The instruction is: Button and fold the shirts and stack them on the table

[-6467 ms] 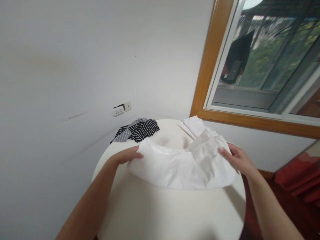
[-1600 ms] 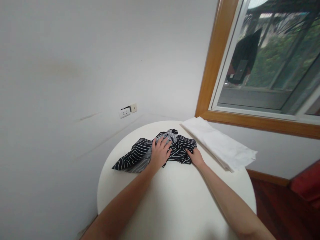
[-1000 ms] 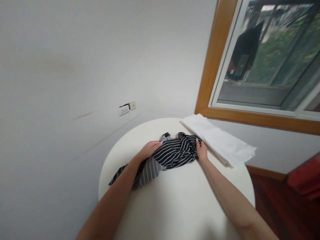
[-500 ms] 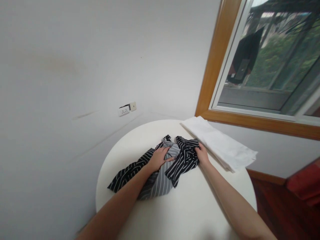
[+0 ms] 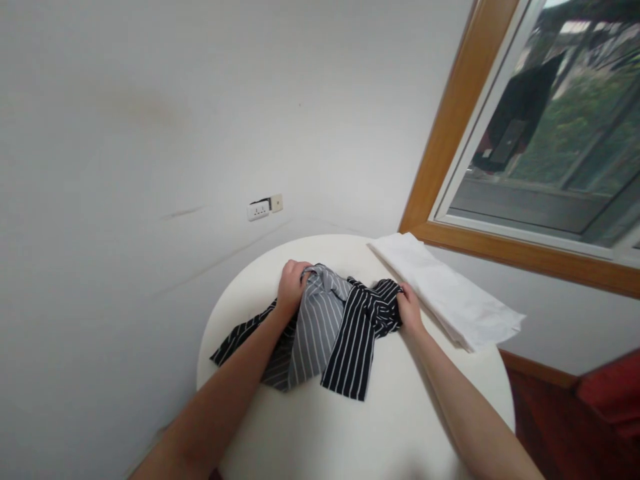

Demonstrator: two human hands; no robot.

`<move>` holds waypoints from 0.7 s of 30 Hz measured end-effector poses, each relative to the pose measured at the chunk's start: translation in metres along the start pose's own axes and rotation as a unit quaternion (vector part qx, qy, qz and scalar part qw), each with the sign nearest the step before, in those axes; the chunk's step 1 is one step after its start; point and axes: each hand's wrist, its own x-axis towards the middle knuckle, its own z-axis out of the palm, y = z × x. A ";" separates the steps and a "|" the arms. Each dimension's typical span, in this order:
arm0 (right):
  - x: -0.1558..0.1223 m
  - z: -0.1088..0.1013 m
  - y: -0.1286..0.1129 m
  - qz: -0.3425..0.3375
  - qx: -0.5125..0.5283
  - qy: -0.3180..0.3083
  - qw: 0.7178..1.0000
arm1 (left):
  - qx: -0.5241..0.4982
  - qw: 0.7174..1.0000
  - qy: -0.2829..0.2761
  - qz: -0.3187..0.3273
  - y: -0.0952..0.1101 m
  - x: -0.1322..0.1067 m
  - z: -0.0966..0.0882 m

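Observation:
A crumpled black garment with white stripes (image 5: 350, 340) lies on the round white table (image 5: 300, 440); its grey striped inner side (image 5: 319, 327) shows in the middle. My left hand (image 5: 293, 287) is closed on the cloth at the upper left, lifting a grey fold. At the garment's right end my right hand (image 5: 409, 308) grips a bunched black part, its fingertips partly hidden by the fabric. One black striped flap hangs toward the near side, and another black part stretches out at the left behind my left forearm.
A folded white cloth (image 5: 445, 287) lies along the table's right edge. The wall behind has a power socket (image 5: 259, 211). A wood-framed window (image 5: 435, 153) is at the right, with something red (image 5: 613, 393) below it.
My left hand has moved up and left, pulling the grey fold higher. The black flap has spread flatter toward the near side. My right hand keeps its grip, and the view has shifted slightly.

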 end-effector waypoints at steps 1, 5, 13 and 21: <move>-0.001 -0.001 -0.003 0.001 -0.022 0.008 1.000 | -0.015 1.000 -0.003 0.016 0.002 -0.001 0.000; -0.006 -0.006 -0.030 -0.053 -0.185 0.046 0.980 | -0.059 0.976 -0.131 0.162 0.021 -0.010 0.003; -0.027 0.012 -0.057 -0.199 -0.291 -0.219 0.910 | -0.093 0.933 -0.299 0.178 0.041 -0.019 0.020; -0.012 0.007 -0.021 -0.140 -0.235 -0.101 0.957 | 0.042 0.921 -0.381 0.063 0.028 -0.025 0.018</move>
